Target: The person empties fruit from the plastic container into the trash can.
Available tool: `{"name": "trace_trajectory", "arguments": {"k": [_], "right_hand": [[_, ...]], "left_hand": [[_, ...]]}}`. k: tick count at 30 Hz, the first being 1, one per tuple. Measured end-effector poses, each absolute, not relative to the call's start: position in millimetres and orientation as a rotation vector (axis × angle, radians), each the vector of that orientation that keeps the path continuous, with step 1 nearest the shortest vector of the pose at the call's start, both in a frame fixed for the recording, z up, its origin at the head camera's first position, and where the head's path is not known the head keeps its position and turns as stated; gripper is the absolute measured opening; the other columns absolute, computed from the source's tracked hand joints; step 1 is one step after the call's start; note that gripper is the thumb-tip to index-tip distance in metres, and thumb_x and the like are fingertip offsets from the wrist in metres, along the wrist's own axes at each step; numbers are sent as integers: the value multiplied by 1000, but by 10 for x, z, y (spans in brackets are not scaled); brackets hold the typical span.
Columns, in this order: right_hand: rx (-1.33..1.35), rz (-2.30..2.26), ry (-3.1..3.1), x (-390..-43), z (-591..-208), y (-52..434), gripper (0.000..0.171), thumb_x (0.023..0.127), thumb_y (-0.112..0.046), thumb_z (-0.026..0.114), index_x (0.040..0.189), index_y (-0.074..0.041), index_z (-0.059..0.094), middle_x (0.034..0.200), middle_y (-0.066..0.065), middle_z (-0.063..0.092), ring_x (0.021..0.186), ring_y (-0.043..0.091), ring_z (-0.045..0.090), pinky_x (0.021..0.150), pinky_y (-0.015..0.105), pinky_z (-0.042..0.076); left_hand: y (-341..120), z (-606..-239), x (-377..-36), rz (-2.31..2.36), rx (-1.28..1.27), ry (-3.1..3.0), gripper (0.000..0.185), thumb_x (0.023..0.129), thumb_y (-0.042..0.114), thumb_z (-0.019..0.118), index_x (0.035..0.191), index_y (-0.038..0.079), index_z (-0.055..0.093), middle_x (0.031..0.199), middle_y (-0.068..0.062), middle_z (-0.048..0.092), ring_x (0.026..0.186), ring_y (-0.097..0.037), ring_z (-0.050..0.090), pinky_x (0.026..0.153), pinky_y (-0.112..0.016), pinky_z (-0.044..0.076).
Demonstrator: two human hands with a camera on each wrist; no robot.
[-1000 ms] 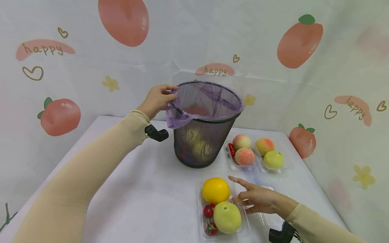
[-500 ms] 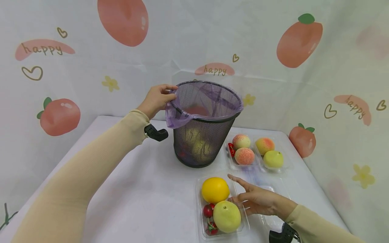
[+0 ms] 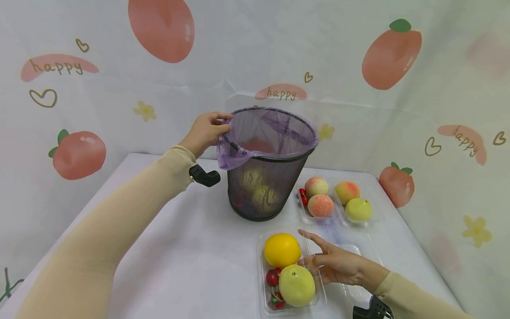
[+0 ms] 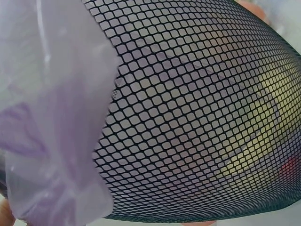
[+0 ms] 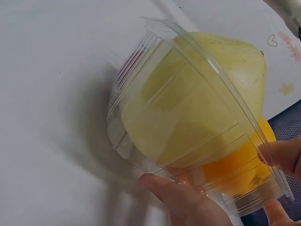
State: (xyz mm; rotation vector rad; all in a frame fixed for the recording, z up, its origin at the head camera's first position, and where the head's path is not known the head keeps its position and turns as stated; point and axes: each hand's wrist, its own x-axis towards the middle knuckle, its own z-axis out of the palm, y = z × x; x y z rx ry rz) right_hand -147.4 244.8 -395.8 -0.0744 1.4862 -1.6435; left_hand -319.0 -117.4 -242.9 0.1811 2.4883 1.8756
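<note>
My left hand [image 3: 207, 133] grips the rim of a black mesh wastebasket [image 3: 260, 186] at the upper left, with thumb and fingers over its purple bag liner [image 3: 235, 155]. Yellow and red shapes show through the mesh. In front of the basket, my right hand [image 3: 338, 263] pinches the right side of a clear plastic container [image 3: 263, 288], its index finger pointing outward. The container holds an orange-yellow fruit [image 3: 282, 250], a pale yellow-green fruit [image 3: 296, 285] and small red cherries [image 3: 272, 278]. In the right wrist view, the thumb is at the rim and fingers [image 5: 183, 197] lie against the container's wall.
Behind, at right, two clear containers stand side by side: one with peaches [image 3: 320, 206] and a red piece, the other with an orange-yellow fruit [image 3: 348, 192] and a green-yellow one [image 3: 358, 209]. A clear plastic box [image 3: 354, 288] lies beyond the right hand. A printed cloth hangs behind.
The fingers of my right hand have closed in on the container's side, and the container has shifted very slightly left. My left hand and the basket stay put.
</note>
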Motion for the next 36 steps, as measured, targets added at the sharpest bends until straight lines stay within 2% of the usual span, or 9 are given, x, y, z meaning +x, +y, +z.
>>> {"name": "trace_trajectory", "arguments": {"k": [11, 20, 24, 30, 36], "right_hand": [[-138, -1681, 1420, -1509, -3924, 2464, 89, 91, 0, 46, 154, -31, -9, 123, 17, 50, 91, 13, 58, 81, 30, 53], [-150, -1685, 1521, -1512, -3807, 2489, 86, 95, -5, 47, 154, -37, -6, 121, 14, 49, 99, 19, 59, 89, 40, 51], [-188, -1697, 1553, -1523, -3729, 2521, 86, 95, -5, 46, 153, -38, -7, 125, 16, 46, 101, 22, 61, 91, 44, 52], [-226, -1730, 1579, -1539, -3632, 2568, 89, 95, -4, 46, 153, -31, -16, 125, 12, 50, 97, 21, 64, 86, 41, 55], [-259, -1756, 1579, -1542, -3561, 2624, 88, 97, -6, 43, 150, -23, -26, 122, 5, 57, 99, 19, 65, 87, 40, 54]], "left_hand": [[-1175, -2419, -3177, 1870, 169, 2489, 43, 93, 11, 56, 136, 13, 56, 139, -12, 48, 103, -17, 52, 76, -27, 50], [-1173, -2422, -3184, 1864, 170, 2494, 43, 93, 11, 56, 136, 13, 55, 140, -11, 49, 102, -17, 52, 76, -27, 50], [-1170, -2419, -3182, 1852, 176, 2504, 43, 94, 11, 56, 137, 14, 55, 139, -11, 49, 101, -17, 52, 76, -27, 49], [-1171, -2418, -3182, 1839, 181, 2515, 43, 94, 12, 56, 137, 14, 55, 139, -12, 49, 101, -17, 53, 77, -28, 49], [-1168, -2423, -3178, 1858, 175, 2501, 43, 94, 11, 56, 136, 14, 55, 138, -11, 49, 100, -17, 52, 75, -27, 49]]}}
